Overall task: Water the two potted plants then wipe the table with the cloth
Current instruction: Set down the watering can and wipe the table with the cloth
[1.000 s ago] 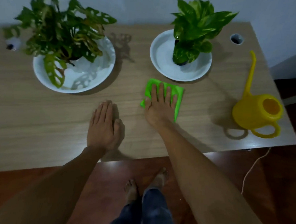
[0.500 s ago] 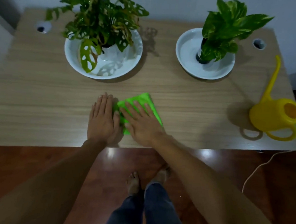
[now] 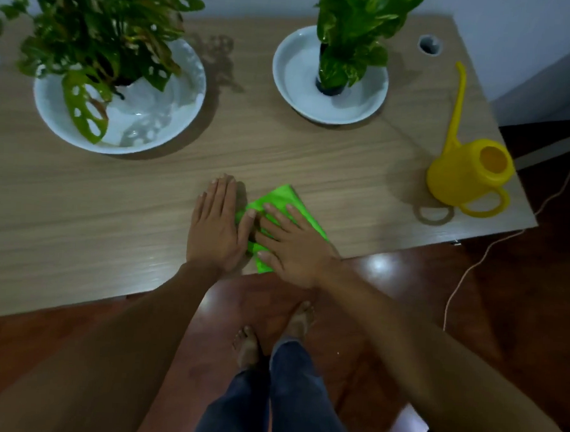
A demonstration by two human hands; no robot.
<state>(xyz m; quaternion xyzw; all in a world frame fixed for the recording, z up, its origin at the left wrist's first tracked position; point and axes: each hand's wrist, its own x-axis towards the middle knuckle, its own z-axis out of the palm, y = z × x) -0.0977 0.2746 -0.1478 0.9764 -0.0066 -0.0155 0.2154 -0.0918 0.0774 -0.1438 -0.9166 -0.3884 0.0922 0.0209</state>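
Note:
A bright green cloth (image 3: 286, 199) lies flat at the near edge of the wooden table (image 3: 112, 206). My right hand (image 3: 293, 244) presses flat on the cloth, fingers spread and pointing up-left. My left hand (image 3: 215, 225) rests palm down on the bare wood just left of it, its thumb touching the cloth's edge. A holey-leaved plant (image 3: 88, 30) stands in a white bowl (image 3: 170, 110) at the back left. A broad-leaved plant (image 3: 353, 24) stands in a white dish (image 3: 297, 84) at the back middle. A yellow watering can (image 3: 471, 172) sits at the right edge.
A round cable hole (image 3: 429, 45) is in the table's far right corner. A thin cord (image 3: 472, 265) trails over the red-brown floor on the right. My bare feet (image 3: 271, 334) stand just under the table's near edge.
My right hand slid the cloth from below the right dish leftward and toward me, up against my left hand at the table's near edge. The left hand stayed flat.

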